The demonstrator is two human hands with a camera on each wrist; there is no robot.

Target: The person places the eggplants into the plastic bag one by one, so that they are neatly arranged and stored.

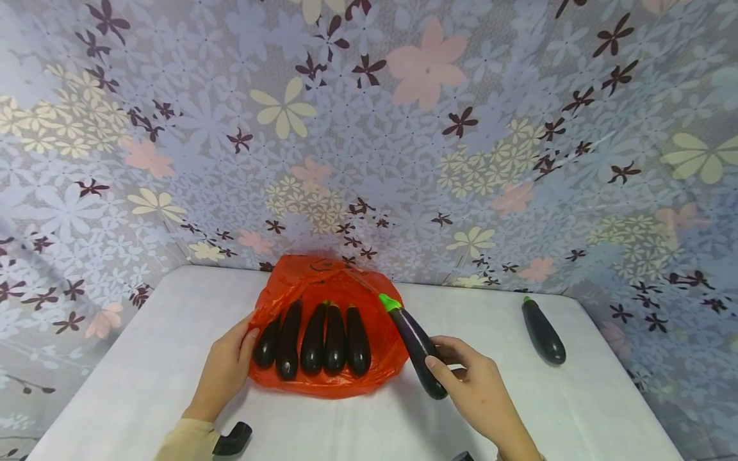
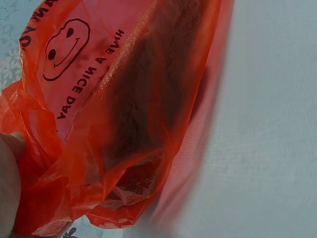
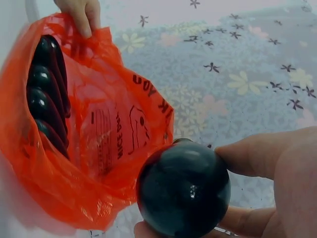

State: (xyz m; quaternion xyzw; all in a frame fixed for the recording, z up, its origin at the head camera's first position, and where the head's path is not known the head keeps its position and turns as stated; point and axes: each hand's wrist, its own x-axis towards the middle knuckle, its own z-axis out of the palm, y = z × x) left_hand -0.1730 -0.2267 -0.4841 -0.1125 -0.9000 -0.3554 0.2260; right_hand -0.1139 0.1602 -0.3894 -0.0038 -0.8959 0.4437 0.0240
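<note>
An orange-red plastic bag [image 1: 380, 365] lies with its mouth spread wide, and several dark purple eggplants [image 1: 311, 346] rest side by side inside it. My left hand [image 1: 226, 365] pinches the bag's left edge; in the left wrist view a thumb [image 2: 11, 148] presses on the crumpled plastic. My right hand [image 1: 469, 384] grips one eggplant [image 1: 416, 342] around its lower half, its green stem end pointing up and left over the bag's right edge. In the right wrist view the rounded end of this eggplant [image 3: 183, 191] faces the camera between thumb and fingers.
Another eggplant [image 1: 544, 333] lies alone on the right of the white-covered table [image 1: 496, 314]. Behind the table rises a flower-patterned cloth [image 1: 369, 141]. A black curved object [image 1: 233, 440] shows beside the left sleeve [image 1: 187, 442].
</note>
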